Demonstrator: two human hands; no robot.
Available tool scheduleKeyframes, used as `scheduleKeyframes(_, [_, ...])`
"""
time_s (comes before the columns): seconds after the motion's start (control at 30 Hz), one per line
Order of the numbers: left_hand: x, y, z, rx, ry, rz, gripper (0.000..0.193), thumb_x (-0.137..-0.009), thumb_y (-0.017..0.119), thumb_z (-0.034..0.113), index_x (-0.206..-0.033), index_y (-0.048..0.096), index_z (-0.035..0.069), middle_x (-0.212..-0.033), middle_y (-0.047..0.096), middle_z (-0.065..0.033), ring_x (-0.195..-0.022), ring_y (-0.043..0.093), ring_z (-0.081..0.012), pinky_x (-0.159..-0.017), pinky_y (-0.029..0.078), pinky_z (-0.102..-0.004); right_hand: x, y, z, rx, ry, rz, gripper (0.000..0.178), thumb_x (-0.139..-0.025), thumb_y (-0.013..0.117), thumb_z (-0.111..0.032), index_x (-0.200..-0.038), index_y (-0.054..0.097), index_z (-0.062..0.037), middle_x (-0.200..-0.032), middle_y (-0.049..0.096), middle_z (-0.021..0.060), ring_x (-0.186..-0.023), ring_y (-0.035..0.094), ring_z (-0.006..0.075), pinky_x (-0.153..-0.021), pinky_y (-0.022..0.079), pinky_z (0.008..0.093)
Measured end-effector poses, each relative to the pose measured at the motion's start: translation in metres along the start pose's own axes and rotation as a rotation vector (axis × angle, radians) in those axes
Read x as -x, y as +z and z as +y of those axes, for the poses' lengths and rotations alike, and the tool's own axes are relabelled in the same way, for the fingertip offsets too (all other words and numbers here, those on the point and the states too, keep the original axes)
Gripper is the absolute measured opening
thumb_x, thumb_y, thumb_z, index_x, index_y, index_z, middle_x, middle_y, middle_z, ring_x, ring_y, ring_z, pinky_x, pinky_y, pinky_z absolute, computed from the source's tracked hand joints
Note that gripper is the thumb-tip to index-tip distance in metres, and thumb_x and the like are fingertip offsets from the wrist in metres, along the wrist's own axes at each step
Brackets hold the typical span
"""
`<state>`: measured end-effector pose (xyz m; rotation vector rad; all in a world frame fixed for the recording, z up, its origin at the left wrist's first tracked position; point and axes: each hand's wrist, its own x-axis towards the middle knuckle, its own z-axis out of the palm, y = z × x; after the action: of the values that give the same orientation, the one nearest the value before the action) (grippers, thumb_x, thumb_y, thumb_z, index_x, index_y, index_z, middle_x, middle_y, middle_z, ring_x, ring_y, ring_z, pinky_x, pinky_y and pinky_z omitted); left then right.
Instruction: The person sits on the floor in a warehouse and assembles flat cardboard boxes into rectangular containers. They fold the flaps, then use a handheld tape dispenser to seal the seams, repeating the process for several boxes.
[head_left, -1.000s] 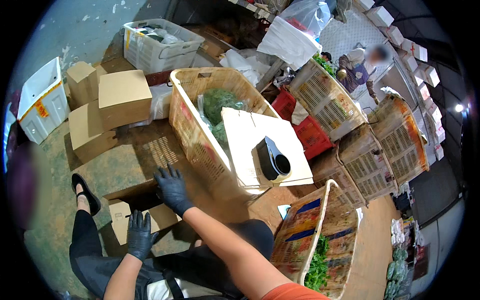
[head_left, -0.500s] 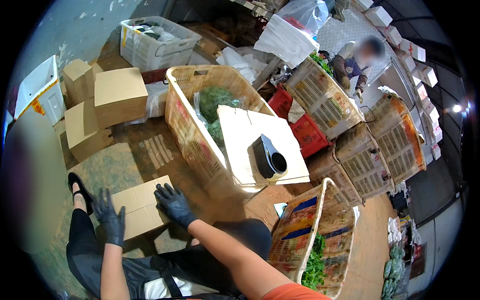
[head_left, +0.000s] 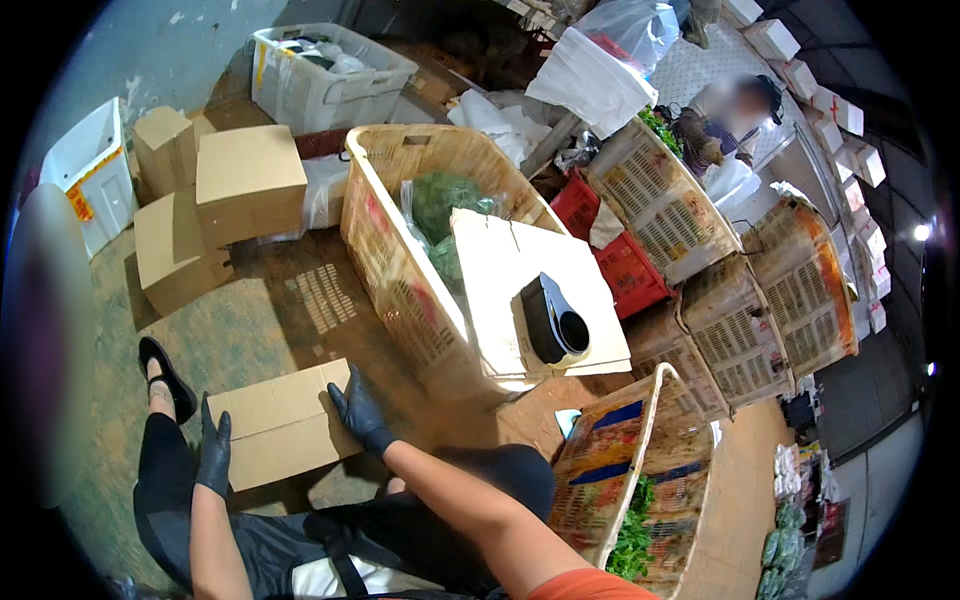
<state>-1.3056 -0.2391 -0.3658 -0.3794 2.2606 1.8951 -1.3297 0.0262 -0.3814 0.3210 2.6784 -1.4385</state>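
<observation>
A closed cardboard box (head_left: 283, 425) is on the floor between my knees, its flaps meeting in a seam along the top. My left hand (head_left: 214, 447), in a black glove, lies along its left side with the thumb near the edge. Against its right end presses my right hand (head_left: 360, 412), gloved the same way, thumb over the top edge. Together the hands clasp the box from both ends. Beyond it, a black tape dispenser (head_left: 541, 318) rests on flat cardboard sheets (head_left: 490, 262) laid across a large cream crate (head_left: 392, 290).
Several cardboard boxes (head_left: 250, 180) are grouped at the left. The cream crate holds bagged greens (head_left: 440, 205). Another crate (head_left: 590, 470) with leafy greens (head_left: 632, 535) stands at my right. Stacked crates (head_left: 730, 325) and a person (head_left: 725, 120) are farther right.
My hands have gone from lying on top of the cardboard box to gripping its two ends. The box sits slightly turned and shifted. The person farther back now has a white bag by the hands.
</observation>
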Motion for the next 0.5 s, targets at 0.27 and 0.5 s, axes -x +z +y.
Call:
scheduleKeyframes(0.27, [-0.016,0.001,-0.029,-0.404,0.136,0.079,0.052,-0.086,0.044,0.020,-0.131,0.021,0.009,-0.125,0.037,-0.0192,-0.114,0.037,-0.0264,-0.093,0.028,-0.0330,0.009,0.001,0.009,0.141,0.156,-0.020,0.057,-0.083,0.047,-0.033,-0.125,0.024,-0.0017,-0.097,0.051,0.0251,-0.086,0.053,0.0348,-0.076,0.041,0.0402])
scheduleKeyframes(0.5, [-0.021,-0.006,-0.040,-0.246,0.243,0.137,0.052,-0.085,0.045,0.017,-0.131,0.022,0.008,-0.127,0.035,-0.0171,-0.114,0.037,-0.0255,-0.091,0.031,-0.0310,-0.006,-0.090,-0.087,0.422,-0.634,0.479,0.056,-0.070,0.062,-0.020,-0.116,0.038,0.0031,-0.108,0.047,0.0219,-0.100,0.045,0.0361,-0.085,0.036,0.0409])
